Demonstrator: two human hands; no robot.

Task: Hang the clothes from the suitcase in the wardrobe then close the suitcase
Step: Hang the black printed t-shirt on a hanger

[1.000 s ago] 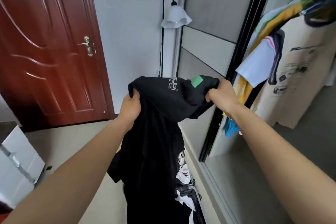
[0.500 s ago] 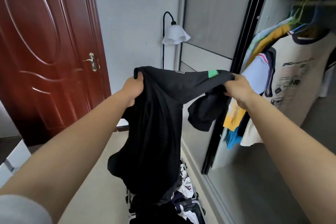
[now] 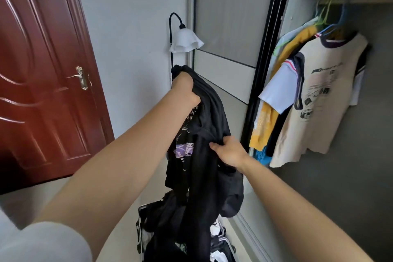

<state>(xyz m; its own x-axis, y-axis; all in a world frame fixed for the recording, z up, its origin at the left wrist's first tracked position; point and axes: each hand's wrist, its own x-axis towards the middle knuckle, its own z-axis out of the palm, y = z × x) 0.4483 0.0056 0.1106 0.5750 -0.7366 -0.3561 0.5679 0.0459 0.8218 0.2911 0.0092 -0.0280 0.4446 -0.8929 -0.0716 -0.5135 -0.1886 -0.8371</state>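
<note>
A black printed T-shirt [image 3: 204, 168] hangs in front of me, held up over the open suitcase [image 3: 141, 227] on the floor. My left hand [image 3: 185, 89] grips its top edge at head height. Lower down, my right hand [image 3: 228, 153] pinches a fold of the fabric at the shirt's middle. More dark and white clothes [image 3: 217, 240] lie in the suitcase, partly hidden by the shirt. To the right, the open wardrobe [image 3: 340, 176] shows a rail [image 3: 361, 0] with several shirts on hangers, a cream printed one [image 3: 319, 100] in front.
A dark red door [image 3: 42, 83] stands shut at the left. A black floor lamp with a white shade [image 3: 185, 42] stands against the wall behind the shirt. The wardrobe's black sliding-door frame [image 3: 268, 57] rises just right of my right hand.
My right hand has let go of the shirt's top corner, dropped and taken hold of the fabric lower down. The shirt now hangs lengthwise from my left hand, its printed side showing.
</note>
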